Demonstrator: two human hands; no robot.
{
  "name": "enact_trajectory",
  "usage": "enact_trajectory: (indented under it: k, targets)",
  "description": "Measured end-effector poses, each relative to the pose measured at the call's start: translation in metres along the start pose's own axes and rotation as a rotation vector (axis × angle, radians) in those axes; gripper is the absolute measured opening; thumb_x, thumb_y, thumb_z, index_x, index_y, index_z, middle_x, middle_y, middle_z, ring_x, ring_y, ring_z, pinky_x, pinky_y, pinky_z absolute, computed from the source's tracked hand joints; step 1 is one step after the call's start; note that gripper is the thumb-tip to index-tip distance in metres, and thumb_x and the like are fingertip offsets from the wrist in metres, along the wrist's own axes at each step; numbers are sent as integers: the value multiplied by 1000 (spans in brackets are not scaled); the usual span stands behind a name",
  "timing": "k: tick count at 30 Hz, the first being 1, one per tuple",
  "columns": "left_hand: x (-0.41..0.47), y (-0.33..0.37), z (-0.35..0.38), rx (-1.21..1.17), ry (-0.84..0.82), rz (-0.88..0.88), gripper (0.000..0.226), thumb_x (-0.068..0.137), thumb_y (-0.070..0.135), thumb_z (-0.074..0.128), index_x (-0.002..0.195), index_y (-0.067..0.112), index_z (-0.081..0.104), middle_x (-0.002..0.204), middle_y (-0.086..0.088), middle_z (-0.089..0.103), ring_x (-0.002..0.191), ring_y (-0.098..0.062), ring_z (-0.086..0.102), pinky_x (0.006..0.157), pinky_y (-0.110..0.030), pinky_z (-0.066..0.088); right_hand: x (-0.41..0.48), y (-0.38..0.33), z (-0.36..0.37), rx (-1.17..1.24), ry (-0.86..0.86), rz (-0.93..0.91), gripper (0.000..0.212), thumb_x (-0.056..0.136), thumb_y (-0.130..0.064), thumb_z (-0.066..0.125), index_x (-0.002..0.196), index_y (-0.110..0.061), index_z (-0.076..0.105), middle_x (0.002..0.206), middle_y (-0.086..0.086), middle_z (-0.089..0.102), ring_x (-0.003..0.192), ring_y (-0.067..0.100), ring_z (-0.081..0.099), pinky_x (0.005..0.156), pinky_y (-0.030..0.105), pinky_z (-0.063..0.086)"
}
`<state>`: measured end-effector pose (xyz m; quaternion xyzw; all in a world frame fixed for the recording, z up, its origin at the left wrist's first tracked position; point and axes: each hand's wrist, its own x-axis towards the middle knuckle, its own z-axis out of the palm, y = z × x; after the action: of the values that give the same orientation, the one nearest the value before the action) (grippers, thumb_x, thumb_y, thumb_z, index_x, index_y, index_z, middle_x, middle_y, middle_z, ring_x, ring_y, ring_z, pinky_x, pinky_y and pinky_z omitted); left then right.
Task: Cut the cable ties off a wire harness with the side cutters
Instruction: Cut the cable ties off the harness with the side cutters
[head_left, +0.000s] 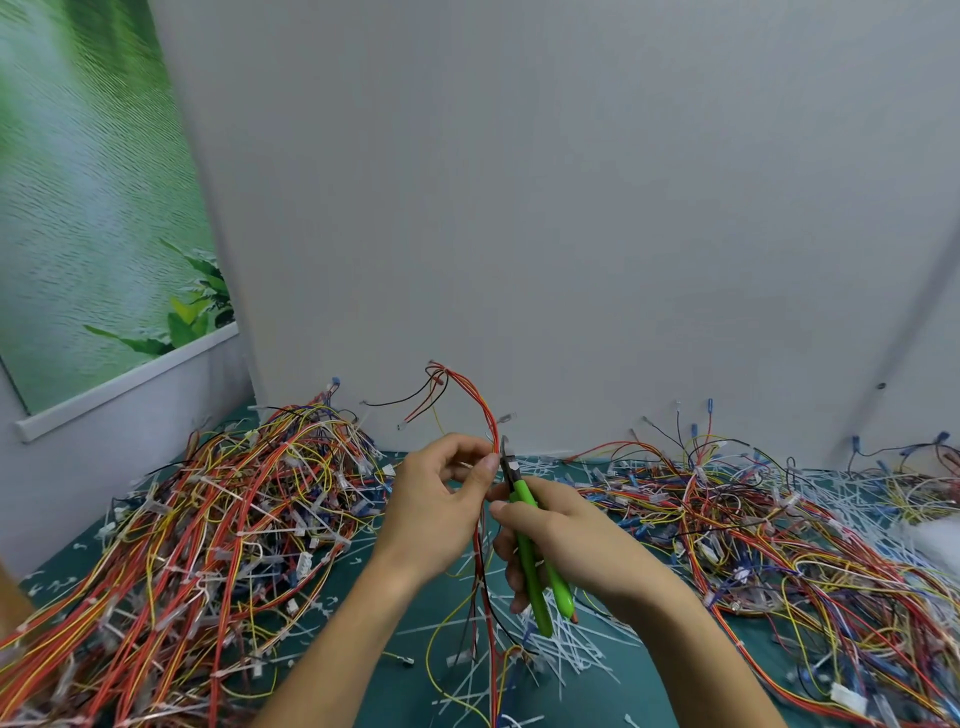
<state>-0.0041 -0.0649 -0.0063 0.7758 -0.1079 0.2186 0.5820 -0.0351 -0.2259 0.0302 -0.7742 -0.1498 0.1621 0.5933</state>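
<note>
Bright green side cutters (535, 561); red, orange and yellow wire harness (480, 415); white cut ties (566, 644); teal desk (405, 608).

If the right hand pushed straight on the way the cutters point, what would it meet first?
Probably the wire harness, at the tips of the side cutters, where the left hand pinches it. The right hand aims up and slightly left; the left thumb lies beside that line, depth unclear.
</note>
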Motion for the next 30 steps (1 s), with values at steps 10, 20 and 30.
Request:
enact_trajectory:
  k: [10,20,30]
  targets:
    - [-1,2,-1,-7,15,21,6,95,22,70,95,28,69,89,15,73,84,-6,71,74,-23,58,2,7,-1,-72,42,-42,17,103,-7,47,118,-8,55,71,4,60,56,23,55,52,37,51]
    - [-2,5,1,16,12,21,5,95,20,70,97,24,72,88,11,74,84,-5,69,72,-19,56,2,2,-2,-9,5,-4,20,104,-19,57,119,-6,58,82,12,59,68,30,60,67,51,58]
    - [-1,1,1,11,13,5,4,95,21,70,96,25,71,88,10,74,82,-7,72,73,-22,57,2,5,-1,-53,25,-23,19,103,-6,44,118,-8,55,73,9,56,57,22,53,50,35,52]
